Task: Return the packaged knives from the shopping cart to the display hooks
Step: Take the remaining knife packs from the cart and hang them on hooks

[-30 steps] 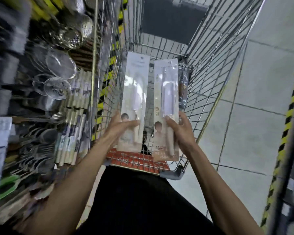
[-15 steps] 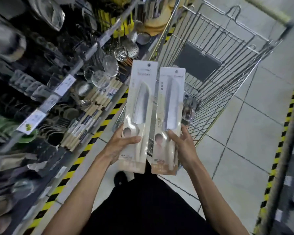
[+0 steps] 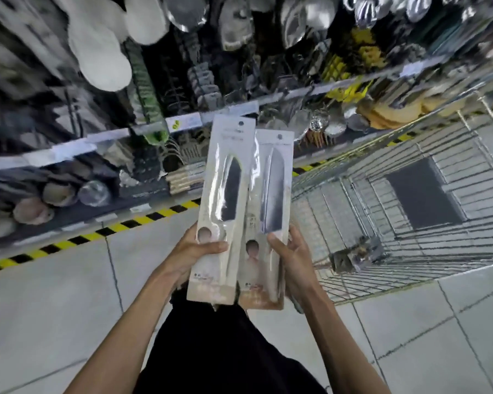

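Gripping low, left hand (image 3: 194,251) holds left knife pack (image 3: 225,194), right hand (image 3: 295,258) right knife pack (image 3: 275,200), apparently overlapping.

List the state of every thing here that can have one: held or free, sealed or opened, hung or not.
left knife package: sealed, upright, not hung, overlaps the right one's edge.
right knife package: sealed, upright, not hung.
left hand: grips the left knife package low down.
right hand: grips the right knife package low down.
shopping cart: holds one small blurred item.
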